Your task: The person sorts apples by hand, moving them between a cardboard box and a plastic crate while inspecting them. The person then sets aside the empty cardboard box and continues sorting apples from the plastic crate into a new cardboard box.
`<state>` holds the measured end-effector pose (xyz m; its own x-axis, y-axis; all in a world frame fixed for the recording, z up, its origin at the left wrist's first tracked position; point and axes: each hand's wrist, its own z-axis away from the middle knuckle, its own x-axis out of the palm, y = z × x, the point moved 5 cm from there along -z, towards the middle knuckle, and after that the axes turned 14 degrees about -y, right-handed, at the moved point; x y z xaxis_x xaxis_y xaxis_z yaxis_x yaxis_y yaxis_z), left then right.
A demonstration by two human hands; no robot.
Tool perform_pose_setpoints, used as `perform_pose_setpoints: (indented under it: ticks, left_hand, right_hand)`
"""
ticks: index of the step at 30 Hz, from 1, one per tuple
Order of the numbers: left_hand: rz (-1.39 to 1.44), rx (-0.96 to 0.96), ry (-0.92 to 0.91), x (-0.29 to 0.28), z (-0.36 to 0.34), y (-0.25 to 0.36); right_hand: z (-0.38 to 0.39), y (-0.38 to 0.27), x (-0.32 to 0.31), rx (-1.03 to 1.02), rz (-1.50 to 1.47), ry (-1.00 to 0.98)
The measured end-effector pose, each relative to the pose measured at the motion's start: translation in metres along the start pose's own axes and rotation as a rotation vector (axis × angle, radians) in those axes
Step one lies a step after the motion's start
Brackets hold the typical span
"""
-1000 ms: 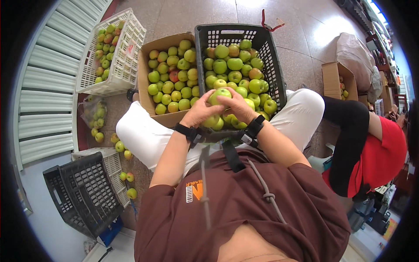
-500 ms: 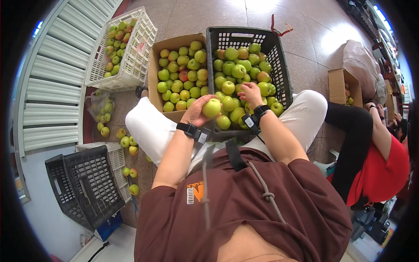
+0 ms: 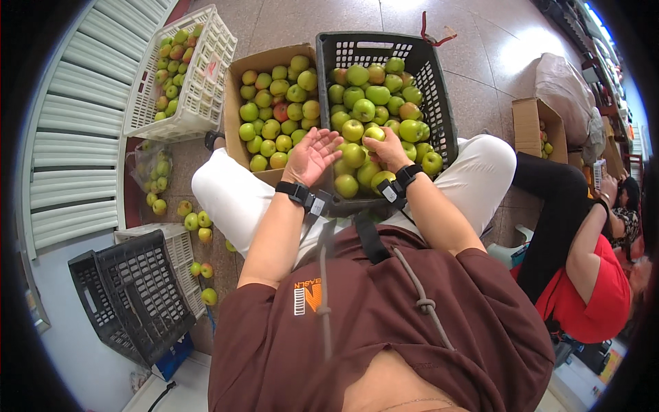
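Observation:
My left hand is palm up with its fingers stretched out and nothing in it, over the edge where a cardboard box meets a black plastic crate. Over the crate, my right hand has its fingers curled round a yellow-green apple. Many green apples fill the crate below, some with a red blush. More apples lie in the cardboard box, among them a redder one. Both wrists wear black straps with small devices.
A white crate of apples stands at the far left, near a clear bag of apples. Loose apples lie on the floor by black crates. Red-handled pruners lie beyond the crate. A person in red sits at right.
The apple that lay in my left hand is gone from it, and that hand has opened flat. My right hand, empty before, now grips an apple.

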<state>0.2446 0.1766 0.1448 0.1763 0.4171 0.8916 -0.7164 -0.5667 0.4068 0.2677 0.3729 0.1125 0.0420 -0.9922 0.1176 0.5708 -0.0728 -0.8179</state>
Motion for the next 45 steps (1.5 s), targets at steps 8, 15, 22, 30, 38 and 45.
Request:
perform_pose_setpoints:
  ticks: [8,15,22,30,38,45]
  left_hand:
    - [0.002,0.252,0.394,-0.041,0.015,0.023]
    - [-0.036,0.462,0.704,-0.082,0.044,0.064]
    - [-0.077,0.569,0.892,-0.119,0.053,0.142]
    - [-1.099,0.056,1.248,-0.214,0.048,0.195]
    - [-1.577,-0.352,1.208,-0.222,-0.007,0.180]
    - [-1.565,-0.720,1.166,-0.256,-0.026,0.164]
  right_hand:
    - [-0.007,0.012,-0.022,-0.147,0.569,0.266]
    - [0.014,-0.006,0.027,-0.138,0.878,0.011]
    - [0.008,0.005,0.036,0.004,1.030,-0.151]
    - [0.001,0.004,0.039,0.037,1.008,-0.158]
    - [0.000,-0.001,0.038,0.132,1.002,-0.174]
    - [-0.009,-0.008,0.036,0.174,0.889,-0.196]
